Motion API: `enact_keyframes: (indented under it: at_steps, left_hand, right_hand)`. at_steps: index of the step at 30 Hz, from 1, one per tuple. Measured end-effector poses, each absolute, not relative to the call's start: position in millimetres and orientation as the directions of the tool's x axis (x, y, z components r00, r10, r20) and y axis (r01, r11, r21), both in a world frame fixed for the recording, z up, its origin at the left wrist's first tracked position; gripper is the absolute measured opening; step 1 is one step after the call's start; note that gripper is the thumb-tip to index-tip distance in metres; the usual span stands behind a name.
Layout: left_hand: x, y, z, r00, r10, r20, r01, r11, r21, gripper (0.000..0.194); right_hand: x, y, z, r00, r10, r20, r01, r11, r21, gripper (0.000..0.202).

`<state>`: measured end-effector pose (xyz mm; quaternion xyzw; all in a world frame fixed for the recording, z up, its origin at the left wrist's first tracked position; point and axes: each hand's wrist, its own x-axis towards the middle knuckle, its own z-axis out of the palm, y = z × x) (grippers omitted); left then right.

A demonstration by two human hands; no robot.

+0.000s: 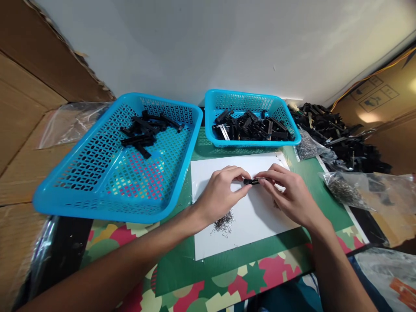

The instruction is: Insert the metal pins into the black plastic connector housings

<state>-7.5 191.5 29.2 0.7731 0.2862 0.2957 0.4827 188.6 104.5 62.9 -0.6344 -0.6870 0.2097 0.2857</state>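
Both hands meet over a white sheet (256,225) on the table. My left hand (221,193) pinches one end of a small black plastic clip (251,182), and my right hand (287,193) pinches the other end, with a thin metal wire showing at its fingertips. Just below my left wrist, a small heap of metal wire springs (224,223) lies on the sheet.
A large blue basket (97,182) at left holds a few black clips (146,130). A smaller blue basket (250,143) behind the sheet is full of them. Loose black parts (338,134) and bags of springs (344,190) lie at right. Cardboard boxes flank both sides.
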Motion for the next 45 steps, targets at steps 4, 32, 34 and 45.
enact_keyframes:
  at_steps: [4,32,34,45]
  left_hand:
    - [-7,191,29,0.66,0.729,0.182,0.132,-0.351,0.927,0.016]
    - [-9,190,28,0.678,0.697,0.232,0.176,-0.461,0.87,0.012]
    - [-10,189,27,0.69,0.677,0.256,0.17,-0.496,0.852,0.01]
    - [-8,191,26,0.671,0.695,0.258,0.187,-0.496,0.848,0.009]
  right_hand:
    - [182,106,62,-0.011,0.993,0.121,0.74,0.089,-0.667,0.017]
    - [156,112,46,0.36,0.931,-0.062,0.339,-0.193,-0.921,0.021]
    - [158,113,47,0.332,0.941,-0.07,0.343,-0.19,-0.92,0.02]
    - [155,115,41,0.381,0.925,-0.001,0.373,-0.154,-0.915,0.02]
